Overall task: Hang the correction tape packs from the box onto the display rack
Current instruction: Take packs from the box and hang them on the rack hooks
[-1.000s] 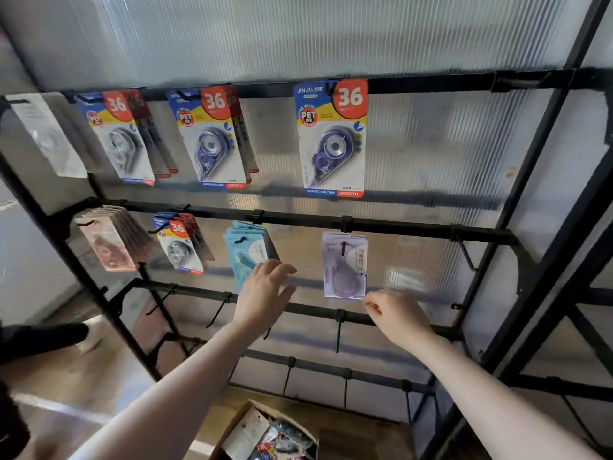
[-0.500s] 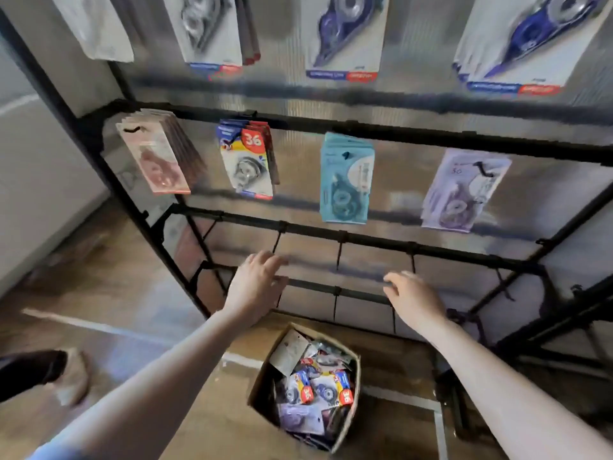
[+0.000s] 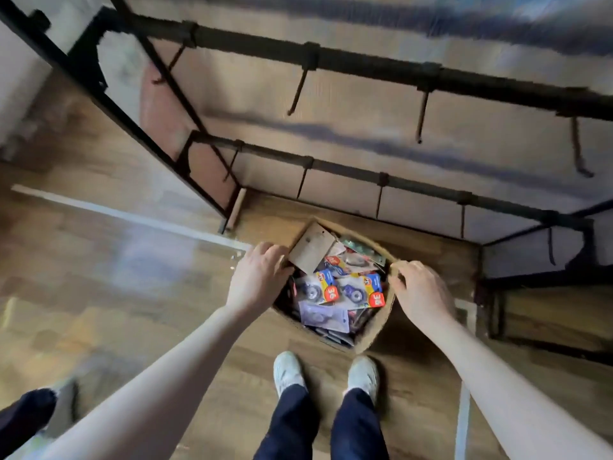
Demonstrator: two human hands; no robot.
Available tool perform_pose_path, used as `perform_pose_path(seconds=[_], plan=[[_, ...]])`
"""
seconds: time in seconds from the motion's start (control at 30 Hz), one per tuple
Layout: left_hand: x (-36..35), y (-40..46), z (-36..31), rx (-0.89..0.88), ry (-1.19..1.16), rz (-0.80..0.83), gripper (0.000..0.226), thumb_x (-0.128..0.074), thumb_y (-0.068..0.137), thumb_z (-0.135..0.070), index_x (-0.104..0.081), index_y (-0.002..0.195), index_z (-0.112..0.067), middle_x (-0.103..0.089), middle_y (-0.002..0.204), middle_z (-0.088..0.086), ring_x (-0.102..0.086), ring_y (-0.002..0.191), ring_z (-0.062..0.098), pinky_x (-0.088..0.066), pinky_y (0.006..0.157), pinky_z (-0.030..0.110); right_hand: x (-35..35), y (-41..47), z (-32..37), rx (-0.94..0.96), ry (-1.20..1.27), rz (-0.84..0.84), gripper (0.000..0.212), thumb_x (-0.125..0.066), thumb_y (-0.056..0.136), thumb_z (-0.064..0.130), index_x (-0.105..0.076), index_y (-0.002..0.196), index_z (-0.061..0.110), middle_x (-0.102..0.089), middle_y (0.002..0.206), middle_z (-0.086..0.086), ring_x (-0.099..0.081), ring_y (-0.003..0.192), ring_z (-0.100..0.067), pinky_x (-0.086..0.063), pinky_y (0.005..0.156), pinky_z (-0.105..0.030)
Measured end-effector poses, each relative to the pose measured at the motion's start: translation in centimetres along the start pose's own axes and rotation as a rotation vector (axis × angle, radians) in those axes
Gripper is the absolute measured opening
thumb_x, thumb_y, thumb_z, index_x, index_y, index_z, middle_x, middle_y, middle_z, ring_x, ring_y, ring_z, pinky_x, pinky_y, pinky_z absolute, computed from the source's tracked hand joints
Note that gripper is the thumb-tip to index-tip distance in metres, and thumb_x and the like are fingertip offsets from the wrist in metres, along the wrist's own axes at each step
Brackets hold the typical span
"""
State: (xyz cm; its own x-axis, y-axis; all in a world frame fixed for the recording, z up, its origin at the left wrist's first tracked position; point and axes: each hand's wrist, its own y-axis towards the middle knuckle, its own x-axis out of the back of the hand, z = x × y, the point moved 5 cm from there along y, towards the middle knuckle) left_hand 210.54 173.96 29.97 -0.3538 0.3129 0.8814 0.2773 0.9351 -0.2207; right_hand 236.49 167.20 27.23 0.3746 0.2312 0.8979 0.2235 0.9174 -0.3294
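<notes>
fingers of the left hand (image 3: 257, 280) and right hand (image 3: 419, 293) grip the box (image 3: 381, 330) rims, correction tape packs (image 3: 341, 290) between them.

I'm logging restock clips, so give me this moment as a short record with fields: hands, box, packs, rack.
left hand: fingers curled on the box's left rim
right hand: grips the box's right rim
box: cardboard, open, on the floor before the rack
packs: loose pile inside the box, none in hand
rack: only bare hooks in view
shoes: just behind the box
</notes>
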Motion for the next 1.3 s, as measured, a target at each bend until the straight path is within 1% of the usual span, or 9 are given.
perform_pose_path(seconds=[0.1, 0.27, 0.5, 0.6, 0.7, 0.8, 0.93, 1.13, 1.3], plan=[[-8.9, 1.0, 4.9, 0.056, 0.004, 0.075, 0.036, -0.053, 0.079, -0.037, -0.062, 0.105, -0.014, -0.060, 0.104, 0.010, -0.054, 0.095, 0.035, -0.046, 0.083, 0.043, -8.8, 2.3, -2.7, -0.014, -0.011, 0.064, 0.024, -0.050, 0.093, 0.027, -0.061, 0.111, 0.017, -0.061, 0.108, -0.008, -0.055, 0.104, -0.030, -0.044, 0.083, -0.036], [-22.4, 0.5, 10.5, 0.064, 0.032, 0.225, 0.030, -0.068, 0.078, -0.018, -0.063, 0.107, -0.012, -0.060, 0.107, 0.010, -0.053, 0.098, 0.034, -0.046, 0.085, 0.042, -21.3, 3.3, -7.7, -0.028, -0.080, 0.196, 0.028, -0.047, 0.093, 0.029, -0.059, 0.115, 0.016, -0.060, 0.115, -0.009, -0.053, 0.106, -0.031, -0.041, 0.088, -0.037], [-34.1, 1.1, 9.0, -0.325, 0.160, 0.356, 0.056, -0.076, 0.060, -0.016, -0.055, 0.112, -0.012, -0.064, 0.102, 0.013, -0.062, 0.087, 0.035, -0.055, 0.070, 0.040, -29.0, 2.7, -12.1, 0.024, -0.192, 0.268, 0.026, -0.046, 0.093, 0.024, -0.061, 0.112, 0.014, -0.059, 0.115, -0.006, -0.047, 0.102, -0.029, -0.041, 0.088, -0.041], [-36.2, 1.7, 6.7, -0.449, 0.191, 0.401, 0.076, -0.083, 0.056, -0.016, -0.044, 0.122, -0.018, -0.061, 0.112, 0.011, -0.060, 0.094, 0.032, -0.054, 0.070, 0.039, -29.9, 3.3, -12.5, 0.030, -0.221, 0.219, 0.021, -0.052, 0.089, 0.018, -0.066, 0.103, 0.012, -0.064, 0.105, -0.009, -0.049, 0.092, -0.031, -0.043, 0.081, -0.043], [-37.6, 2.3, 5.0, -0.581, 0.256, 0.434, 0.080, -0.086, 0.050, -0.017, -0.052, 0.122, -0.022, -0.063, 0.113, 0.008, -0.061, 0.097, 0.030, -0.054, 0.070, 0.036, -30.3, 3.5, -12.6, 0.028, -0.232, 0.154, 0.011, -0.064, 0.080, 0.010, -0.069, 0.090, 0.008, -0.066, 0.089, -0.011, -0.051, 0.080, -0.033, -0.046, 0.072, -0.043], [-38.7, 2.2, 3.8, -0.750, 0.311, 0.445, 0.054, -0.087, 0.051, -0.013, -0.070, 0.101, -0.024, -0.068, 0.102, 0.002, -0.065, 0.090, 0.026, -0.054, 0.071, 0.032, -30.4, 3.7, -12.7, 0.014, -0.262, 0.163, 0.009, -0.063, 0.081, 0.010, -0.068, 0.089, 0.010, -0.066, 0.088, -0.009, -0.052, 0.081, -0.031, -0.045, 0.072, -0.040], [-39.3, 1.8, 2.4, -0.883, 0.396, 0.448, 0.028, -0.083, 0.050, -0.012, -0.068, 0.072, -0.021, -0.061, 0.070, -0.004, -0.060, 0.072, 0.021, -0.049, 0.067, 0.026, -30.1, 4.1, -12.6, 0.008, -0.274, 0.174, 0.008, -0.061, 0.083, 0.009, -0.067, 0.088, 0.010, -0.066, 0.086, -0.008, -0.053, 0.082, -0.030, -0.045, 0.068, -0.036], [-39.2, 2.1, 2.4, -0.854, 0.535, 0.508, 0.032, -0.081, 0.033, -0.007, -0.059, 0.053, -0.019, -0.052, 0.050, -0.004, -0.052, 0.047, 0.018, -0.044, 0.055, 0.021, -29.2, 6.0, -11.5, 0.016, -0.246, 0.267, 0.027, -0.039, 0.099, 0.023, -0.048, 0.122, 0.012, -0.058, 0.113, -0.008, -0.061, 0.098, -0.024, -0.041, 0.065, -0.029], [-38.8, 2.6, 3.1, -0.742, 0.633, 0.521, 0.030, -0.083, 0.025, -0.013, -0.061, 0.044, -0.018, -0.052, 0.050, -0.002, -0.051, 0.042, 0.016, -0.038, 0.048, 0.019, -29.6, 8.1, -11.1, -0.174, -0.198, 0.317, 0.047, -0.038, 0.098, 0.014, -0.026, 0.142, 0.003, -0.052, 0.123, -0.016, -0.059, 0.105, -0.030, -0.047, 0.071, -0.033]])
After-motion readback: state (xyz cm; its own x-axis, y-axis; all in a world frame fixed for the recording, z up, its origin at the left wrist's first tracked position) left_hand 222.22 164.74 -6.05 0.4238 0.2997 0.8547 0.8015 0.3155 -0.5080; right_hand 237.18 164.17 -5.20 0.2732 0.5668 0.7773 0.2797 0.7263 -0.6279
